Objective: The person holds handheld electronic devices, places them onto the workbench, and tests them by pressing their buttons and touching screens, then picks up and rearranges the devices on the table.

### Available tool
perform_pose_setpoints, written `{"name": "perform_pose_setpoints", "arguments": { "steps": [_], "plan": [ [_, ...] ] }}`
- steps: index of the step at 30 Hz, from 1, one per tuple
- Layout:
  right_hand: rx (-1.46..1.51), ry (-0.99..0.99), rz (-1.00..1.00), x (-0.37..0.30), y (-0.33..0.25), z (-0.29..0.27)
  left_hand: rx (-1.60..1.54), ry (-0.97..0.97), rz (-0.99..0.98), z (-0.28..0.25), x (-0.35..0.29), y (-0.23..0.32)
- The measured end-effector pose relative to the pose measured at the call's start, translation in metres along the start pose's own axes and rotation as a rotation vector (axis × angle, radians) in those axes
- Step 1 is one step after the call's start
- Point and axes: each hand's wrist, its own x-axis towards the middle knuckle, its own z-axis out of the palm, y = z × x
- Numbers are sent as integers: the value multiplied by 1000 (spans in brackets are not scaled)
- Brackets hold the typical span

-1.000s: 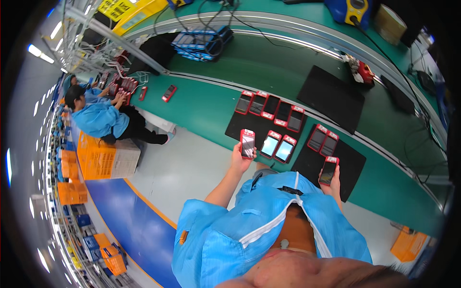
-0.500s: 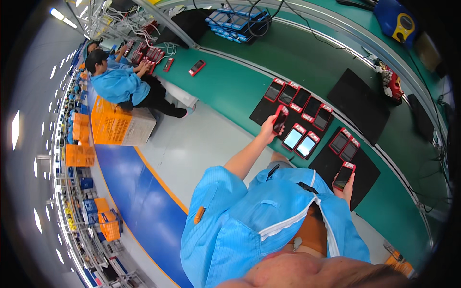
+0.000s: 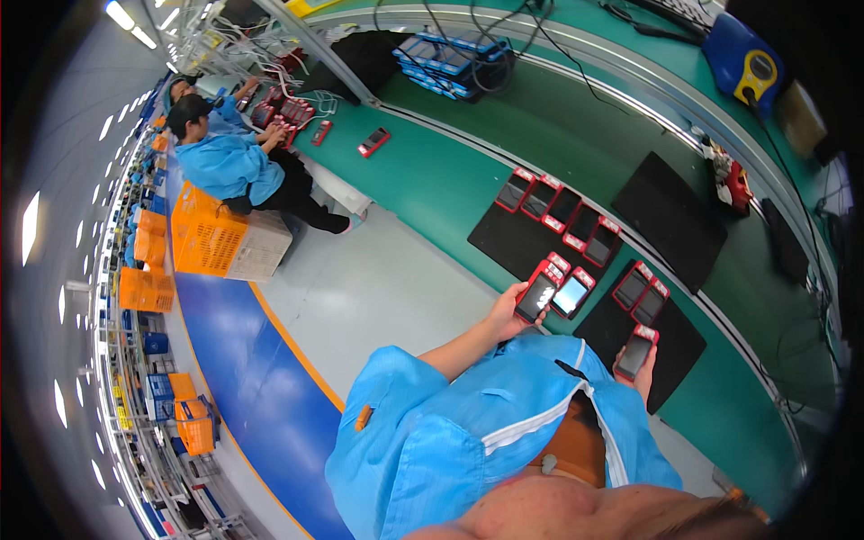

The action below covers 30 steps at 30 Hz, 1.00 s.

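My left hand [image 3: 507, 311] is closed round a red-cased handheld device [image 3: 537, 298], its dark screen catching a bright reflection. The held device overlaps another red device [image 3: 559, 262], of which only the top edge shows. Just right of it lies a device with a lit, pale screen [image 3: 571, 294]. Nearer to me on the right, my right hand [image 3: 642, 378] grips a second red device [image 3: 636, 352], screen up and dark. Beyond my hands, several dark-screened red devices [image 3: 562, 208] lie in a row on a black mat [image 3: 497, 236].
Two more red devices [image 3: 640, 291] rest on the right black mat [image 3: 681, 345]. Behind stands a dark panel [image 3: 670, 220]. Stacked blue trays [image 3: 447, 63] and cables sit at the back. Co-workers [image 3: 220, 157] sit at the bench's far left, near an orange crate [image 3: 211, 232].
My left hand has brought its device nearer to me, from beside the row to over the lit devices, covering one. My right hand still holds its device, which is now a little lower.
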Motion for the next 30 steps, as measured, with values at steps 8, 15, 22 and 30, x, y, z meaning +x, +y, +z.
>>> {"name": "perform_pose_setpoints", "arguments": {
  "steps": [8, 15, 22, 30],
  "plan": [
    [48, -24, -19, -10, 0, 78, -24, -14, 11, 20, -20, -1],
    [183, -27, -53, -21, -3, 66, 4, 11, 19, 13, -19, 6],
    [185, -65, 25, -16, 8, 69, -27, 59, 101, -12, -4, 31],
    [124, -155, 125, 25, 47, 134, -44, 98, 133, -29, 0, 59]
  ]
}}
